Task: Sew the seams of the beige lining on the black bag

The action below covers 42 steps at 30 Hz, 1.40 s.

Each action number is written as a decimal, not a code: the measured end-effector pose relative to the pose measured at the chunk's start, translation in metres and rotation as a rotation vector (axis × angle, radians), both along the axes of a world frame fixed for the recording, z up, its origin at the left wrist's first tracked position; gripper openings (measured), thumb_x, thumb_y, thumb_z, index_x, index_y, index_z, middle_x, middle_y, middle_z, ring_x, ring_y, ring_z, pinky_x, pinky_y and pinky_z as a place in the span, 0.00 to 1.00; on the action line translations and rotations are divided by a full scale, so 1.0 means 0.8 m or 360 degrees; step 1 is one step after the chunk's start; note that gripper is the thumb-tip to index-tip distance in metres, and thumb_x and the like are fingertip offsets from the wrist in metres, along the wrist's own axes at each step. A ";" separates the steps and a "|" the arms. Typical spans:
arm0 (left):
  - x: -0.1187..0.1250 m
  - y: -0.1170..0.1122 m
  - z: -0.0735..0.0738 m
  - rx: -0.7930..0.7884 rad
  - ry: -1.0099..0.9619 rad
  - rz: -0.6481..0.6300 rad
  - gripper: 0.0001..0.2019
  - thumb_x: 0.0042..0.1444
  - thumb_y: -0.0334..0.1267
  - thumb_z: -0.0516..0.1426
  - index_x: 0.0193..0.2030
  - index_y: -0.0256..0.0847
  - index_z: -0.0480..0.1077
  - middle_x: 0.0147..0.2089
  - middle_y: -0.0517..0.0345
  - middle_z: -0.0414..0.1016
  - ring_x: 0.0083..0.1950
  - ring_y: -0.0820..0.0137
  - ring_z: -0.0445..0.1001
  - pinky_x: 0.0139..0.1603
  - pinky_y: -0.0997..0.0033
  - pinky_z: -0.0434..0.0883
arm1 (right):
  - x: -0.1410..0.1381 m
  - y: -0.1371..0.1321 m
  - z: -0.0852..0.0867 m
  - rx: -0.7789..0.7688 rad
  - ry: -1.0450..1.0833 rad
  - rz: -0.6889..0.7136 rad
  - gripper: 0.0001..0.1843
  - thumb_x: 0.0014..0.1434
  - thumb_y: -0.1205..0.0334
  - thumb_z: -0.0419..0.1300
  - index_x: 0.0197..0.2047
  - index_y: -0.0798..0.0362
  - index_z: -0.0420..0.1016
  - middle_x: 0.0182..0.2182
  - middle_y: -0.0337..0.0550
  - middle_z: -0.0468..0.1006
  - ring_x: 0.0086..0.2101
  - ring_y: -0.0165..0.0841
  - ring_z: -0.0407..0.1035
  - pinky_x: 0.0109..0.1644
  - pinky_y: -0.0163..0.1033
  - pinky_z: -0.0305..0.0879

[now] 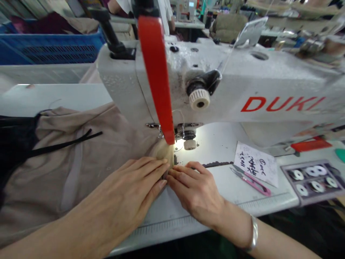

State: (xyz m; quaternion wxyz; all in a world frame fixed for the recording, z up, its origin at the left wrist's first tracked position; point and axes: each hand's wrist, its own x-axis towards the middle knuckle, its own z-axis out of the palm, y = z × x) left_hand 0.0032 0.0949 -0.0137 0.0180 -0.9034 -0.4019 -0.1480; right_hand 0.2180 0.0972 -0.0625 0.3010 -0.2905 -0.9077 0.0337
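Note:
A taupe garment (pixel 107 144) lies left of the sewing machine (pixel 215 86), its edge running in under the needle area. My left hand (pixel 140 180) rests flat on this fabric, fingers stretched toward the lit needle area and thumb alongside. Touching its fingertips, my right hand (pixel 196 190) has its fingers bunched and closed on the fabric edge. A lighter beige piece (pixel 163 149) shows just ahead of the fingertips. The presser foot and needle are mostly hidden behind a red guard (pixel 156 72).
Pink-handled thread snips (pixel 253 181) lie on a handwritten paper (pixel 258 163), right of my hands. Beyond them sits a tray of bobbins (pixel 314 181). Black cords (pixel 64 144) lie across the garment. A blue crate (pixel 54 46) stands behind, and a person (pixel 164 14) is partly visible.

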 end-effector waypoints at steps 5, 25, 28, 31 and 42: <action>0.016 -0.025 -0.024 0.0049 0.0015 0.0153 0.19 0.70 0.34 0.46 0.60 0.30 0.72 0.62 0.48 0.75 0.59 0.60 0.73 0.55 0.57 0.70 | 0.000 -0.001 -0.003 0.0022 0.0056 -0.0013 0.10 0.71 0.70 0.54 0.46 0.57 0.77 0.43 0.46 0.85 0.47 0.34 0.77 0.53 0.43 0.67; -0.007 0.009 -0.031 -0.0088 0.0152 -0.0019 0.23 0.69 0.44 0.50 0.67 0.38 0.65 0.66 0.54 0.70 0.62 0.58 0.67 0.58 0.56 0.59 | -0.001 0.002 0.002 -0.0062 0.0082 -0.0009 0.10 0.71 0.71 0.53 0.44 0.56 0.76 0.44 0.42 0.85 0.47 0.32 0.76 0.54 0.42 0.64; -0.006 0.013 -0.029 -0.0044 0.0154 -0.0056 0.25 0.69 0.50 0.51 0.65 0.36 0.67 0.64 0.51 0.72 0.60 0.57 0.68 0.57 0.55 0.59 | -0.002 0.003 0.005 -0.0119 0.0081 -0.0032 0.10 0.72 0.70 0.53 0.47 0.56 0.76 0.45 0.40 0.84 0.47 0.31 0.75 0.54 0.43 0.63; -0.005 0.017 -0.027 0.0012 0.0144 -0.0100 0.30 0.67 0.56 0.52 0.64 0.32 0.67 0.61 0.46 0.74 0.58 0.56 0.69 0.55 0.55 0.60 | -0.002 0.004 0.009 -0.0166 0.0043 -0.0058 0.08 0.71 0.69 0.55 0.47 0.55 0.76 0.45 0.38 0.84 0.45 0.31 0.75 0.53 0.44 0.60; -0.005 0.029 -0.025 0.0135 0.0137 -0.0147 0.25 0.70 0.53 0.46 0.56 0.32 0.69 0.55 0.42 0.76 0.54 0.56 0.72 0.49 0.55 0.65 | -0.004 0.008 0.013 -0.0233 -0.0089 -0.0185 0.04 0.70 0.65 0.60 0.45 0.53 0.76 0.42 0.38 0.84 0.36 0.34 0.68 0.39 0.45 0.52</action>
